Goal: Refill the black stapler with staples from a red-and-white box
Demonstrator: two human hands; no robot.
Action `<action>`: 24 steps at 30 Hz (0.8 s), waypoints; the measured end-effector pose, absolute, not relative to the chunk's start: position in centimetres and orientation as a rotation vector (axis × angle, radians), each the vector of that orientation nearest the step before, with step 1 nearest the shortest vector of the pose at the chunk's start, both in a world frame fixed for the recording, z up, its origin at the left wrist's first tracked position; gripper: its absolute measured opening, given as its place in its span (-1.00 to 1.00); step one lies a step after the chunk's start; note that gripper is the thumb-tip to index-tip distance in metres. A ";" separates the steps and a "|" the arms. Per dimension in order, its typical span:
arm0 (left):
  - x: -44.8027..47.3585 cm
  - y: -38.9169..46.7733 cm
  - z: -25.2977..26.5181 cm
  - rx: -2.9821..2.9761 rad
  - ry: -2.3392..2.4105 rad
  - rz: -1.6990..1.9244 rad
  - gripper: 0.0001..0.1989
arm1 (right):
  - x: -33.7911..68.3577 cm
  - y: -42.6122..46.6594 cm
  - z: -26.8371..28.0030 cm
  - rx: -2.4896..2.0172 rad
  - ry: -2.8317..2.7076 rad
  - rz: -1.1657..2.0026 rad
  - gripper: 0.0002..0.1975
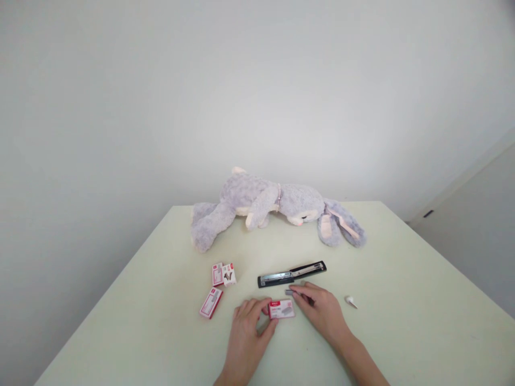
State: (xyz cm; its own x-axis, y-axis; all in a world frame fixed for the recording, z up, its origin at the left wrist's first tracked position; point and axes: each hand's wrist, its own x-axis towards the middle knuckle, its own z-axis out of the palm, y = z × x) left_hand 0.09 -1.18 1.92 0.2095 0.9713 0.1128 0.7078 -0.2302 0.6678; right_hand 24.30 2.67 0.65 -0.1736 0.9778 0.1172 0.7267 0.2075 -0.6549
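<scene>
Thumb and fingers of my left hand grip the left end of a small red-and-white staple box lying flat on the table. To its right, my right hand pinches a short grey strip of staples just above the box's right end. Beyond both hands lies a black stapler, folded wide open so that its metal insides show. Neither hand touches the stapler.
Several more small boxes lie to the left, among them a red-and-white box and an upright white box. A grey plush rabbit stretches along the table's back. A small white object with a pin-like tip lies right of my right hand.
</scene>
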 end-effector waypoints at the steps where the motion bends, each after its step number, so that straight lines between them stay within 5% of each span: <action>1: 0.1 -1.2 1.9 2.011 1.551 0.726 -0.65 | 24.3 2.7 0.6 -1.576 -1.964 0.632 -0.69; 24: 0.1 -1.1 1.6 2.036 1.551 0.706 -0.64 | 24.2 3.1 0.3 -1.656 -1.935 0.634 -0.72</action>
State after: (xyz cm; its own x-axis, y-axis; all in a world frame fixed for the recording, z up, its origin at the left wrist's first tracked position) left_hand 0.08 -1.07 1.64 0.2243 0.9682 0.1107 0.7195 -0.2411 0.6513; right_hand 24.15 3.07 0.32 -0.1254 0.9889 0.0798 0.7502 0.1471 -0.6447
